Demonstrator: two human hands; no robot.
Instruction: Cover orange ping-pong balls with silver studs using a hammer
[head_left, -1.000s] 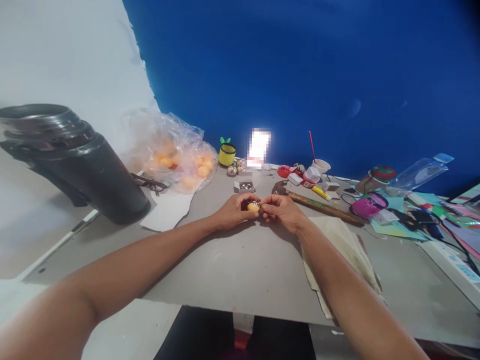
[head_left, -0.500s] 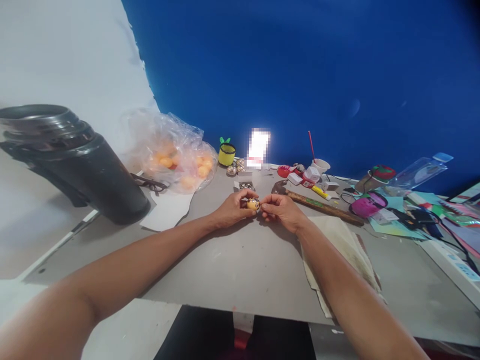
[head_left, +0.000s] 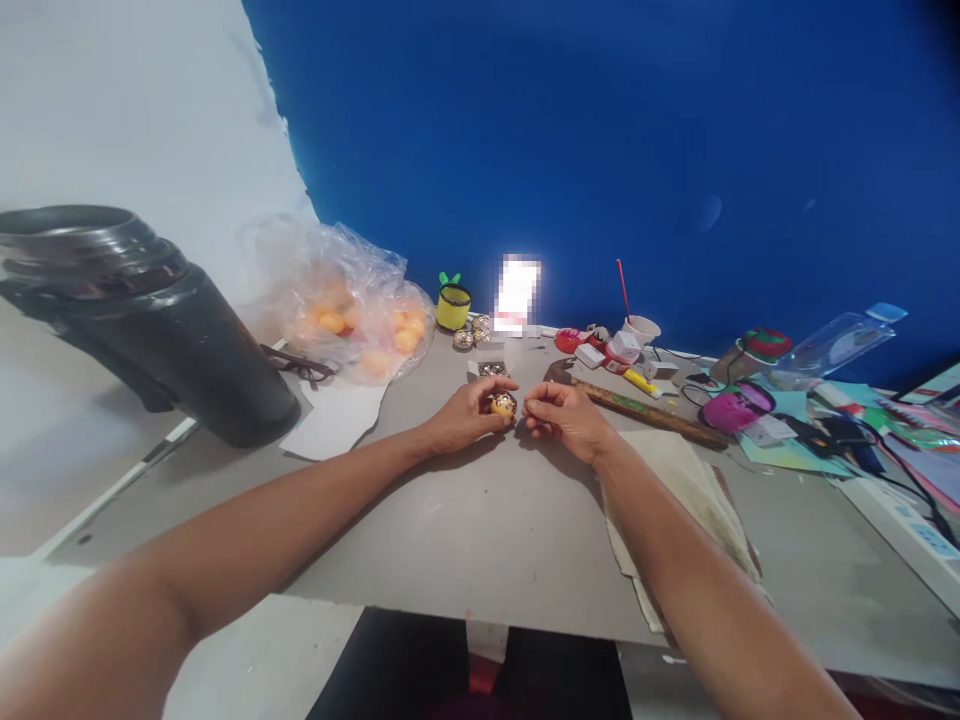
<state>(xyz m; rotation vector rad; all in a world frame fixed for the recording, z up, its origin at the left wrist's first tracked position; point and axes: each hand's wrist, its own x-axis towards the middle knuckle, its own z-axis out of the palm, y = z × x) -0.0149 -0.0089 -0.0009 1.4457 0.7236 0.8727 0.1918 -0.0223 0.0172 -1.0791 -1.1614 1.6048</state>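
Between the thumb and fingers of my left hand (head_left: 471,412) is a small yellow-orange ball (head_left: 503,405) with shiny metallic pieces on its surface. Just right of the ball, my right hand (head_left: 559,415) has its thumb and forefinger pinched together; anything between the fingertips is too small to make out. A small open box (head_left: 492,370) of shiny metallic bits stands behind the ball. Farther back, several decorated balls (head_left: 463,340) lie beside a yellow pot (head_left: 454,308). A hammer (head_left: 645,410) with a wooden handle lies behind and right of my right hand.
A large dark flask (head_left: 172,330) and a plastic bag of orange fruit (head_left: 337,300) stand at the left. A folded cloth (head_left: 675,500) lies under my right forearm. At the right are a pink item (head_left: 739,406), a clear bottle (head_left: 840,345) and a power strip (head_left: 900,530).
My right hand has drawn slightly away to the right, opening a small gap from the ball. The ball has turned a little in my left hand, showing more metallic pieces.
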